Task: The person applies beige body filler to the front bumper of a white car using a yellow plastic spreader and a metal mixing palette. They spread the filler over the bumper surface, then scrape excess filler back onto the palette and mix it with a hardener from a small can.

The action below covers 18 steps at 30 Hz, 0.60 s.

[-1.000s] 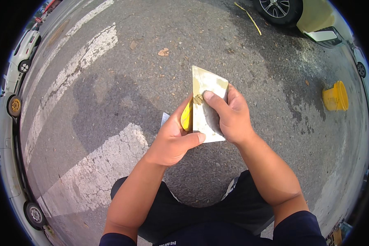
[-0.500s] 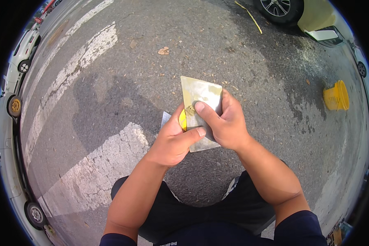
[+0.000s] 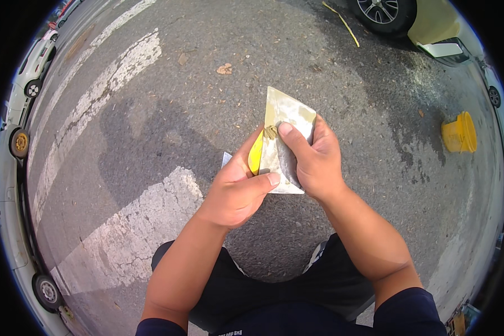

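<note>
A pale, flat, four-sided plate [image 3: 275, 154] is clamped by the fingers of left hand [image 3: 229, 196] and right hand [image 3: 322, 159], a yellow, curved-edged object [image 3: 255, 155] partly hidden behind.

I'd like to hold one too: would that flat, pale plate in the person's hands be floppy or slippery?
Probably stiff: the plate shows straight edges, with no sag between the left hand and right hand. It might be slippery, since its face looks shiny. It's perhaps light too, as it looks thin.
</note>
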### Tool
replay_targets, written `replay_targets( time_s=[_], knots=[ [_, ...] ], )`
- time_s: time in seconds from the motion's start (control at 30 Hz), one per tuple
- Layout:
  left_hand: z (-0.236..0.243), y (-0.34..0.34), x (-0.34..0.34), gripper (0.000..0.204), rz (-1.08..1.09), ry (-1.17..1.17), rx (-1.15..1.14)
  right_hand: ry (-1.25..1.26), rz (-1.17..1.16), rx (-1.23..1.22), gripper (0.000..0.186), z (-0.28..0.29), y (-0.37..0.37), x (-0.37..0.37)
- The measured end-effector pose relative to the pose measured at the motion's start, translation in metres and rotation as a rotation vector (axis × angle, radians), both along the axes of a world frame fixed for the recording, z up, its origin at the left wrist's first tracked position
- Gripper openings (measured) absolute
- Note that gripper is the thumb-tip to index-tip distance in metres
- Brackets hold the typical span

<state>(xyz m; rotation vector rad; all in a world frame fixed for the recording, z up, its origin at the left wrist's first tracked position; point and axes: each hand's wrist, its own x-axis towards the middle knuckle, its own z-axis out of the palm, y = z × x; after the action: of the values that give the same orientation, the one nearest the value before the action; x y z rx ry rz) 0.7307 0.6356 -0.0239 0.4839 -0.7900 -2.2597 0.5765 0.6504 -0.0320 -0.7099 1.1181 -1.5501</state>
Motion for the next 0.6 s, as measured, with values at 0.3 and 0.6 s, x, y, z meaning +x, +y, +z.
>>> replay_targets(
  time_s=[0.3, 0.6],
  knots=[
    [-0.004, 0.002, 0.005, 0.077, -0.032, -0.088, 0.006, 0.135, 0.123, -0.003, 0.031, 0.000, 0.005, -0.004],
    [0.000, 0.003, 0.007, 0.071, 0.002, -0.094, -0.020, 0.238, 0.301, -0.046, 0.038, 0.009, 0.012, -0.014]
  ],
)
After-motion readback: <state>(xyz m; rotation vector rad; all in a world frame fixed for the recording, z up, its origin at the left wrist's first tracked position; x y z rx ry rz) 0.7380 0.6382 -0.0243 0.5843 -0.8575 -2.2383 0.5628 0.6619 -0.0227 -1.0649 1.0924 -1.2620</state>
